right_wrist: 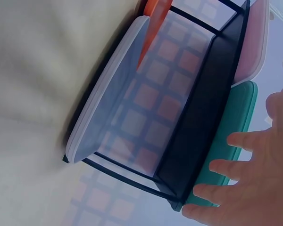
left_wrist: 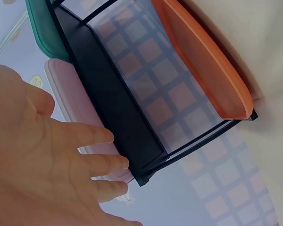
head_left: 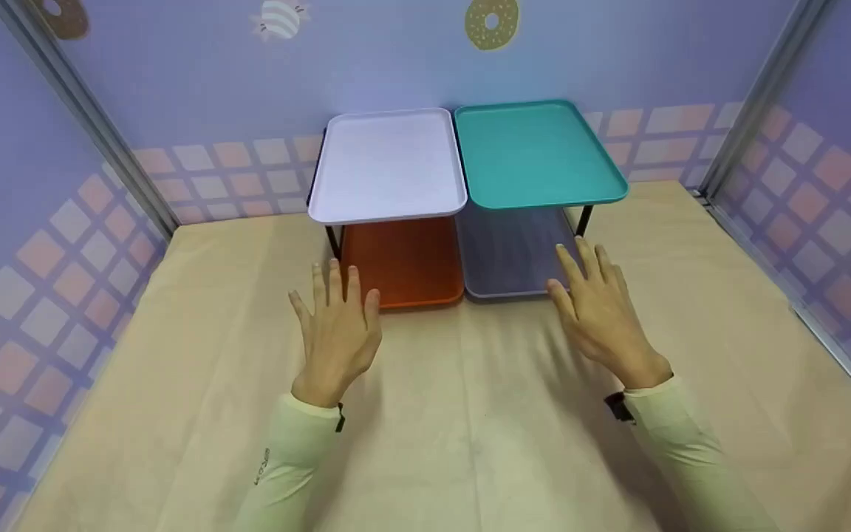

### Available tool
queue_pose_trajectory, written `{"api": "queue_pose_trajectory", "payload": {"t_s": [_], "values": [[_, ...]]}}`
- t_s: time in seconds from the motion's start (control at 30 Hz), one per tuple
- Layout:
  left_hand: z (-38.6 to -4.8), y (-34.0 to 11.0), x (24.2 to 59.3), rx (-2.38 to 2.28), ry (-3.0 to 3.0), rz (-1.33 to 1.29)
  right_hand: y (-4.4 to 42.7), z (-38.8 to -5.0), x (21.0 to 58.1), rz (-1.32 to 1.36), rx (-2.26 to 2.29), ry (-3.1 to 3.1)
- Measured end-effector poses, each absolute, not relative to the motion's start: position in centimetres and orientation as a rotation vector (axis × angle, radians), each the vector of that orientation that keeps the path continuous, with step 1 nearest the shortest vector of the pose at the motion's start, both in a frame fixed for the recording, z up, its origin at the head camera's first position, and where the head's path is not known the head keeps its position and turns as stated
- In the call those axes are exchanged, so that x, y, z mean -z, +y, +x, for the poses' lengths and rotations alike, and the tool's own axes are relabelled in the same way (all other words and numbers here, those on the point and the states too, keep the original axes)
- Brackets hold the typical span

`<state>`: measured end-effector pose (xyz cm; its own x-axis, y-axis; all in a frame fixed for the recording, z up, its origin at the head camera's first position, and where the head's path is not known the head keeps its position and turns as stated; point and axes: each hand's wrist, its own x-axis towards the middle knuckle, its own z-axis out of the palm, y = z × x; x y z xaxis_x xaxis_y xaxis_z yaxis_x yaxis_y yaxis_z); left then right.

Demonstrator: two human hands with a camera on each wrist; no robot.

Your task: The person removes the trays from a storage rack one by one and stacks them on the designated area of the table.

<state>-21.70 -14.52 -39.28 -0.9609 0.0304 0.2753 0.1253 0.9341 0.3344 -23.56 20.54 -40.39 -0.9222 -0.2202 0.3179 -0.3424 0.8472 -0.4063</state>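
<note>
Both hands are held out with fingers spread, and neither holds anything. My left hand [head_left: 338,332] is in front of the orange tray [head_left: 403,266], at its left corner. Further right, my right hand [head_left: 603,318] is in front of the grey-blue tray [head_left: 510,255], by its right corner. Above these lower trays, a white tray [head_left: 392,166] and a teal tray [head_left: 540,155] lie side by side on the upper level of a black rack [left_wrist: 108,99]. I cannot tell from the wrist views whether any fingertip touches the rack.
A cream cloth [head_left: 462,428] covers the table. Behind the rack rises a purple wall [head_left: 388,55] with checkered squares and doughnut pictures. Side panels [head_left: 41,281] with metal posts [head_left: 758,96] stand at left and right.
</note>
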Motion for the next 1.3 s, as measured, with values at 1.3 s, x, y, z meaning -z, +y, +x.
{"api": "queue_pose_trajectory", "payload": {"t_s": [1.3], "values": [[-35.5, -20.4, 36.3, 2.011, -1.888, 0.306, 18.4, -28.8, 35.8, -0.053, -2.225, -2.020]]}}
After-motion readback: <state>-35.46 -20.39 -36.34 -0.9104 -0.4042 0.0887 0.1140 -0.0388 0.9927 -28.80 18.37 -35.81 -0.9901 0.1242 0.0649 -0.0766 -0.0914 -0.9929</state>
